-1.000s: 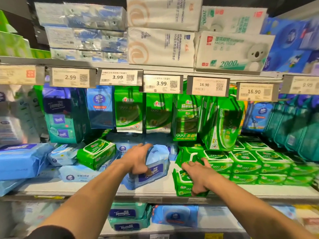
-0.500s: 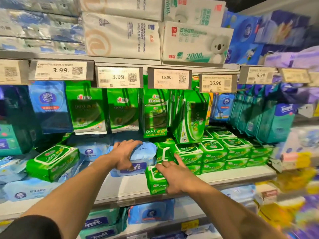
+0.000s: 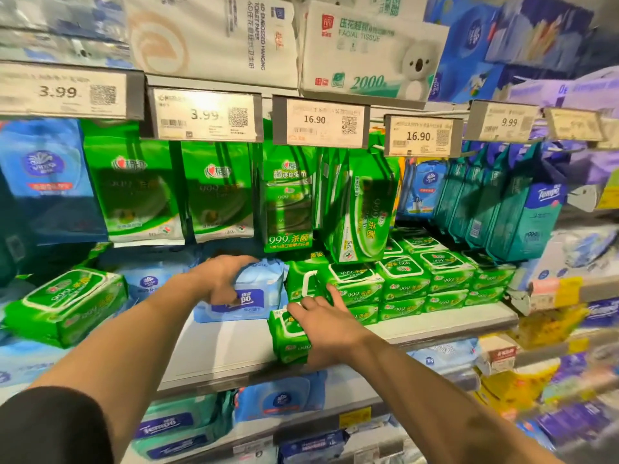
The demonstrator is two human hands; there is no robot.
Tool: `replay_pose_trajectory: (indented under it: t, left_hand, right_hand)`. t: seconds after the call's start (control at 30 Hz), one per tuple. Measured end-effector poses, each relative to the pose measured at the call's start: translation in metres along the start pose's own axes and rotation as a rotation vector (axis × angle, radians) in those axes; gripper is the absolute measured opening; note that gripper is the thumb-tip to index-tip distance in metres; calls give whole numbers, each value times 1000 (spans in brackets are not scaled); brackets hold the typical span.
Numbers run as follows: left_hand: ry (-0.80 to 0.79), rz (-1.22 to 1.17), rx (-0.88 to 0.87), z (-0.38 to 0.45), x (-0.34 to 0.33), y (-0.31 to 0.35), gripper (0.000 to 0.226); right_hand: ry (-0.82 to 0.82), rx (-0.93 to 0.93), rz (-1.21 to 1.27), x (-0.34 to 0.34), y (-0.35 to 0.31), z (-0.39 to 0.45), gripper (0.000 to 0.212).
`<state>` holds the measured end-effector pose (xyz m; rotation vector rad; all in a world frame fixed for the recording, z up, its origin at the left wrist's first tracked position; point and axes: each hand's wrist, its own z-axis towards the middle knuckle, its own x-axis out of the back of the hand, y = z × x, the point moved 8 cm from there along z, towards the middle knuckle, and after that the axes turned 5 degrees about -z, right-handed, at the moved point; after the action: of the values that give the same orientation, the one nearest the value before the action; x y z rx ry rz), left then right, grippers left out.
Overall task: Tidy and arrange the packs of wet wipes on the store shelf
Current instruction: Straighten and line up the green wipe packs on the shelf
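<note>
Green wipes pack (image 3: 290, 336): soft film pouch with a rigid flip lid on top, lying at the near edge of the shelf (image 3: 221, 349), just left of the stacked green row (image 3: 432, 283). Judged moderately heavy for its size because of moist contents; body compliant, film likely slick. Best taken across the short sides or over the lid face, not by the end seals, which would probably crumple.

Right hand (image 3: 323, 324): laid over the top of this pack, fingers curled over its far edge, index finger reaching to the neighbouring stack. Grip appears light.

Blue Tempo pack (image 3: 249, 296): further left and deeper on the shelf, puffy and soft, label facing forward. Likely to deform under pressure; better held by its full width.

Left hand (image 3: 222, 279): clasped over the top of the blue pack, thumb on the front face.

Further out: loose green pack (image 3: 65, 304) tilted at far left, well apart from the row; hanging green pouches (image 3: 217, 192) above; price tags (image 3: 204, 117) along the upper rail; tissue boxes (image 3: 368, 51) on top.
</note>
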<state>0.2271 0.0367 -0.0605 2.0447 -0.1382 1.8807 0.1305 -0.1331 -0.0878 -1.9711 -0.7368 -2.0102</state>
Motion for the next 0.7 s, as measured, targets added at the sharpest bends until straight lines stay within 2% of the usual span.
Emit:
replay_pose_trajectory:
  t: [0.2,0.47,0.7]
  left_hand:
    - [115,8,12,-19,3,-6,86]
    - [322,-23,34,-49,6,-9,55]
    - [385,-4,106,-50,2,-6,55]
  right_hand:
    - [-50,-48,-9,1,-3,4,93]
    - [-135,-91,-31,7,-8,7,85]
    - [-168,-93,-21,6,-7,5,79]
